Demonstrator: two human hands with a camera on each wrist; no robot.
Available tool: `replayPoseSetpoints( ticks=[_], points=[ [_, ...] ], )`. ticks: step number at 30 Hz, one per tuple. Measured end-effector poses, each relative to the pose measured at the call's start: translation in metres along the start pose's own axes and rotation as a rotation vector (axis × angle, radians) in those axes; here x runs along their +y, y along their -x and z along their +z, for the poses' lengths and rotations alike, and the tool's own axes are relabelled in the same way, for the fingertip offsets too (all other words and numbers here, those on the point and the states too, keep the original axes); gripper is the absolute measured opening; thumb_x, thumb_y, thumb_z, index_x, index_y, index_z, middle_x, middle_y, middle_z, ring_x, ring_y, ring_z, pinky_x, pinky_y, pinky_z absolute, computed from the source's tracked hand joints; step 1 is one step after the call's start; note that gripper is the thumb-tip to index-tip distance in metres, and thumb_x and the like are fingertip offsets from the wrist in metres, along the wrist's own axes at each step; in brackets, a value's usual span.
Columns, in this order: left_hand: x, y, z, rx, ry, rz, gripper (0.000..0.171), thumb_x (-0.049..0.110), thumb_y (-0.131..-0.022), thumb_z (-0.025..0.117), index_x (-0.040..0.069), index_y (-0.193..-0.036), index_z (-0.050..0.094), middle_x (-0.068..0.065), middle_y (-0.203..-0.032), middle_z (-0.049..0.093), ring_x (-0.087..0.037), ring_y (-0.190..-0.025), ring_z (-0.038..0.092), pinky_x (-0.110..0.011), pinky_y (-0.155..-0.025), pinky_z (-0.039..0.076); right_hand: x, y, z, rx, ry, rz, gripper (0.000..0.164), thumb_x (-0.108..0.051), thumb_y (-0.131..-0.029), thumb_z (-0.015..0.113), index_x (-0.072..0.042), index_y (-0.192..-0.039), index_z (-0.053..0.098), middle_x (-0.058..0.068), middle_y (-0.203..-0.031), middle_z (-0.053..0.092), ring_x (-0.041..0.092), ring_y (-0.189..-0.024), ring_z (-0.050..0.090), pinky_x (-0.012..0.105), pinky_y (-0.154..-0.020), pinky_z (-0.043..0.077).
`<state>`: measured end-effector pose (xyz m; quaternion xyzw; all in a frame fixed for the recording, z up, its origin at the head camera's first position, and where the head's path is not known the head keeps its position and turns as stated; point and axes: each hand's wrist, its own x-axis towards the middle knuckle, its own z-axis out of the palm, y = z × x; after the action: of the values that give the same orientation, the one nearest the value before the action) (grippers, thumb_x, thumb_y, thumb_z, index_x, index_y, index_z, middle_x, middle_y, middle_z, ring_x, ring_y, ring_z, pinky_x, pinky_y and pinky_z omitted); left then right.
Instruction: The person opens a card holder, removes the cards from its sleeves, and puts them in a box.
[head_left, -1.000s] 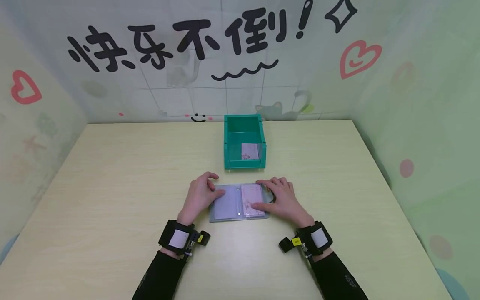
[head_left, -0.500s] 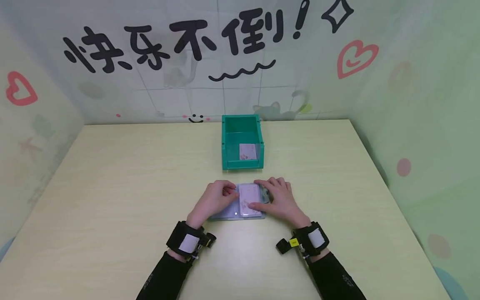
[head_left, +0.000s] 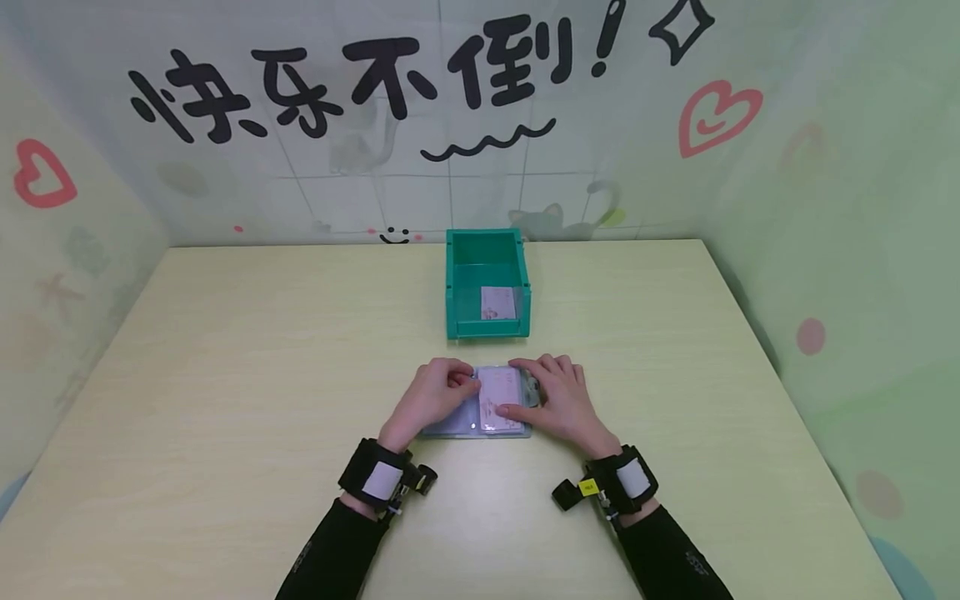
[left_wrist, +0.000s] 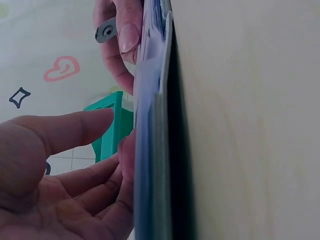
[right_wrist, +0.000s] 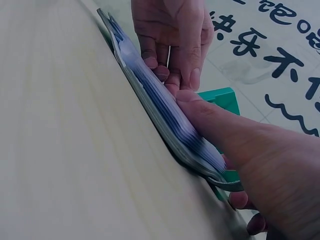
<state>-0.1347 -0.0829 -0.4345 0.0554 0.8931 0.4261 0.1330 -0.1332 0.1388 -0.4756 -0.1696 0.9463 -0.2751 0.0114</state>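
Observation:
A small card binder [head_left: 450, 429] with clear-sleeved pages lies open on the table, a pink-and-white card [head_left: 498, 387] showing on its right page. My right hand [head_left: 558, 404] grips the binder's right side, its thumb on the pages and the other fingers around the edge. The fingertips of my left hand [head_left: 431, 396] are at the inner edge of that page, over the rings. The left wrist view shows a gap between left thumb and fingers, with nothing held. A snap strap [left_wrist: 106, 31] sticks out by the right fingers. The left page is mostly hidden under my left hand.
Beyond the binder stands a green plastic bin [head_left: 487, 329] with a pink card [head_left: 498, 303] inside it. A printed backdrop [head_left: 300, 192] rises at the table's far edge, and curtains hang at both sides.
My left hand has moved right, from the binder's left page to the inner edge of the right page, its fingers drawn closer together. My right hand has kept its grip.

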Motion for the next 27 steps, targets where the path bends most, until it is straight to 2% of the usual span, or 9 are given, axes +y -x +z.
replayPoseSetpoints(
  ticks=[18, 22, 27],
  points=[
    [-0.0047, -0.0012, -0.0003, 0.005, 0.070, 0.006, 0.027, 0.014, -0.094, 0.069, -0.002, -0.116, 0.071, -0.014, -0.101, 0.075, -0.019, -0.087, 0.067, -0.036, -0.083, 0.056, -0.0018, 0.0015, 0.0048, 0.047, 0.017, -0.006, 0.072, -0.056, -0.076, 0.081, -0.022, -0.135, 0.061, 0.006, -0.105, 0.054, 0.027, -0.108, 0.040, 0.043, -0.088, 0.027],
    [-0.0045, -0.0010, 0.0004, 0.000, 0.071, -0.002, 0.029, 0.015, -0.094, 0.069, -0.001, -0.119, 0.070, -0.013, -0.098, 0.075, -0.018, -0.082, 0.065, -0.031, -0.078, 0.053, -0.0023, 0.0022, 0.0050, 0.055, 0.014, -0.006, 0.071, -0.056, -0.076, 0.081, -0.022, -0.135, 0.061, 0.006, -0.105, 0.054, 0.027, -0.107, 0.040, 0.043, -0.088, 0.027],
    [-0.0054, -0.0021, 0.0024, -0.013, 0.088, -0.018, 0.031, 0.013, -0.093, 0.070, 0.000, -0.121, 0.067, -0.010, -0.089, 0.073, -0.015, -0.073, 0.057, -0.025, -0.067, 0.042, -0.0024, 0.0025, 0.0052, 0.056, 0.015, -0.010, 0.071, -0.056, -0.076, 0.080, -0.022, -0.135, 0.061, 0.005, -0.104, 0.054, 0.027, -0.107, 0.040, 0.042, -0.088, 0.027]
  ],
)
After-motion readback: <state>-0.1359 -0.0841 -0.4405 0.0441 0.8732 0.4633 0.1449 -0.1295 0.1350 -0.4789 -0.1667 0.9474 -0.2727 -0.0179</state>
